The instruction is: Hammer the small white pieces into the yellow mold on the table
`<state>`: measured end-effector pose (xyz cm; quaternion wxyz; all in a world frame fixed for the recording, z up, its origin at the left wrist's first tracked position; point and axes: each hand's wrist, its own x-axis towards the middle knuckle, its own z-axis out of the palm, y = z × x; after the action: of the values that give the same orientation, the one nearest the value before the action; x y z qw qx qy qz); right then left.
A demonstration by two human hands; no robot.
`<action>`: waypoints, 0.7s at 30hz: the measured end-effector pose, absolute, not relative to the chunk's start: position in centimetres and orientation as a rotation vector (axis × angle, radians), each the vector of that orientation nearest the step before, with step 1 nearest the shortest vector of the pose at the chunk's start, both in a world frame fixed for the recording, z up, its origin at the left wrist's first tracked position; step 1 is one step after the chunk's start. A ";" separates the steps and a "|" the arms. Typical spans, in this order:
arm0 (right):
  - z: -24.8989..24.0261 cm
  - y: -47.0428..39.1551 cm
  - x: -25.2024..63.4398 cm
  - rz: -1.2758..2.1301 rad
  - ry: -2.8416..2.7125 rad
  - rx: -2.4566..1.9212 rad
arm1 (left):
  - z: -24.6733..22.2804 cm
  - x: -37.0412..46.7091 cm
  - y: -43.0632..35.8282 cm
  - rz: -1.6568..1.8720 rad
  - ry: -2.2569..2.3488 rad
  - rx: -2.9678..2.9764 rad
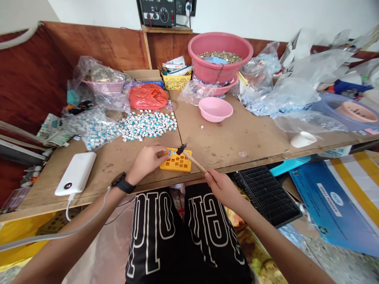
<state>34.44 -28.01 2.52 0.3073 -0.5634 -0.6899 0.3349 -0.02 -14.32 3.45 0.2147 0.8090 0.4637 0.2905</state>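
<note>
Yellow tray (175, 165) with rows of little square slots sits right near the front edge of the brown tabletop (213, 136), pretty much centred in front of the person, and both hands are at it.

Left arm comes up from the lower left corner, forearm slanting in toward the tray, with a black watch (122, 183) on the wrist. The left hand (150, 158) is turned palm-down-ish, bent inward, with the thumb and index finger reaching the tray's left side by the upper slots, where some blue bits (171, 153) show. Those two fingertips are close together, but honestly can't tell if they're pinching anything or just touching the tray. The other fingers are curled under and mostly hidden.

Right arm angles in from the lower right, elbow end well out to the side. The right hand (220, 186) has its thumb and fingers closed around the lower end of a wooden-handled tool (195, 162), which tilts up and left so its dark head is over the tray's upper edge. Can't tell whether the head touches it.

Just past the left hand there's a heap of small white-and-blue pieces (149, 125), and a pink bowl (215, 110) sits farther back.
</note>
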 end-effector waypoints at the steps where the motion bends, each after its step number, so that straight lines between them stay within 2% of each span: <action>1: 3.1 -27.8 34.0 0.847 -1.862 -1.486 | 3.4 -0.1 -14.7 0.858 1.331 2.218; 6: 3.3 -27.1 31.6 0.738 -1.852 -1.503 | 3.0 -1.3 -16.5 1.018 1.307 2.231; 13: 2.0 -26.3 33.7 0.764 -1.796 -1.504 | 2.6 -1.9 -18.5 0.723 1.244 2.547; 17: 0.5 -25.2 35.0 0.973 -1.476 -1.425 | 2.0 -0.9 -18.5 0.832 1.441 2.453; 21: -1.1 -24.3 35.0 1.312 -1.175 -1.357 | 2.0 -2.8 -16.3 1.031 1.733 2.037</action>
<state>35.02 -24.28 -1.07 0.4429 -0.5470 -0.4739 0.5291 -2.79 -16.26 2.03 0.1373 0.7040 0.5989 0.3562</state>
